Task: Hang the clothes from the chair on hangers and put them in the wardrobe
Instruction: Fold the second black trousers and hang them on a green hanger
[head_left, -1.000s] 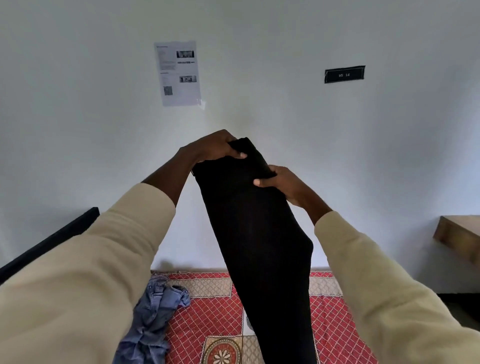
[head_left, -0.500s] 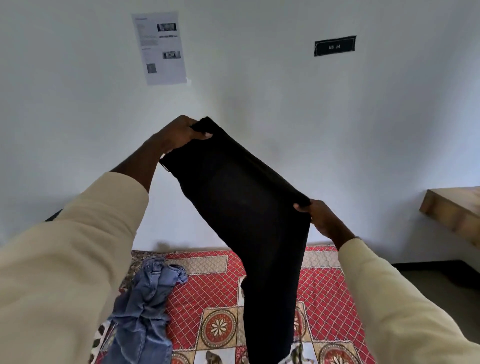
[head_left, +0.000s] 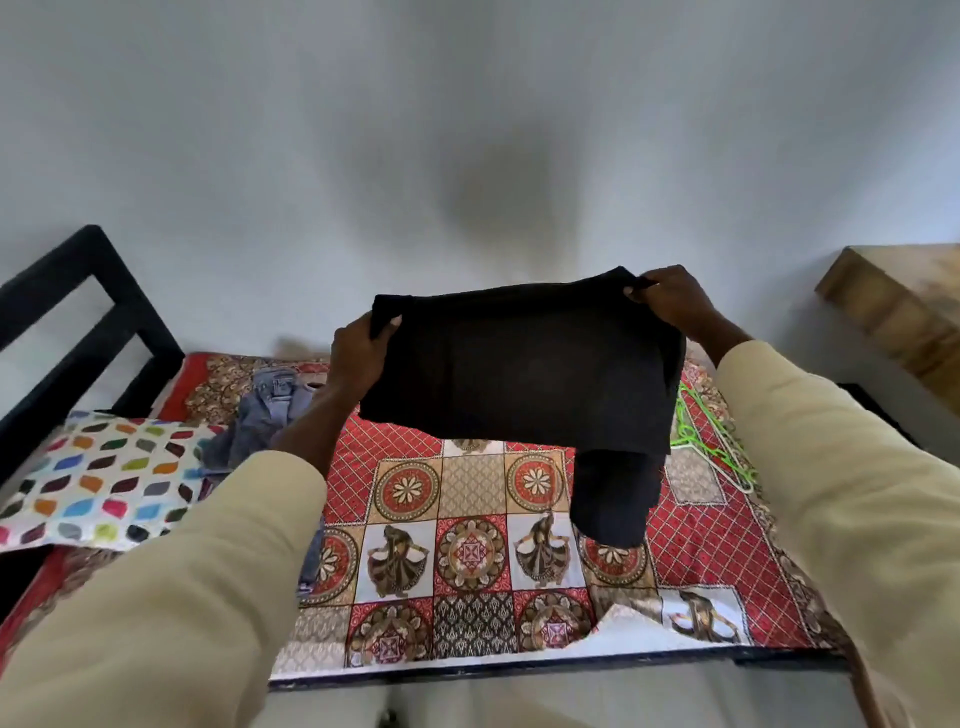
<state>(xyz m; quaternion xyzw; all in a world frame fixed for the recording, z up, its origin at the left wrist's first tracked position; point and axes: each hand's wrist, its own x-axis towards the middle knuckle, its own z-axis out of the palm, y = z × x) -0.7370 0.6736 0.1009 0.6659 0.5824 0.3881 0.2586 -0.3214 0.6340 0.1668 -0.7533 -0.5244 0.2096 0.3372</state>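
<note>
On the bed (head_left: 467, 597), the pillow (head_left: 104, 462) lies left, jeans (head_left: 270, 415) beside it. Hangers (head_left: 711, 441) lie right (partly behind the held trousers (head_left: 519, 364)).

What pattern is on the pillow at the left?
The pillow is white with rows of multicoloured leaf shapes, seen in the head view.

Soft, even daylight fills the room, with no glare. A broad, diffuse dark shadow sits on the white wall (head_left: 467, 130) above the fingers (head_left: 636, 288) of the right hand. The wall looks smeared with motion blur, while the patterned bedspread (head_left: 467, 519) below the fingers reads fairly sharp. Wide-angle distortion bends the black bed frame (head_left: 78, 291) and the cream sleeves (head_left: 156, 597) at the edges.
</note>
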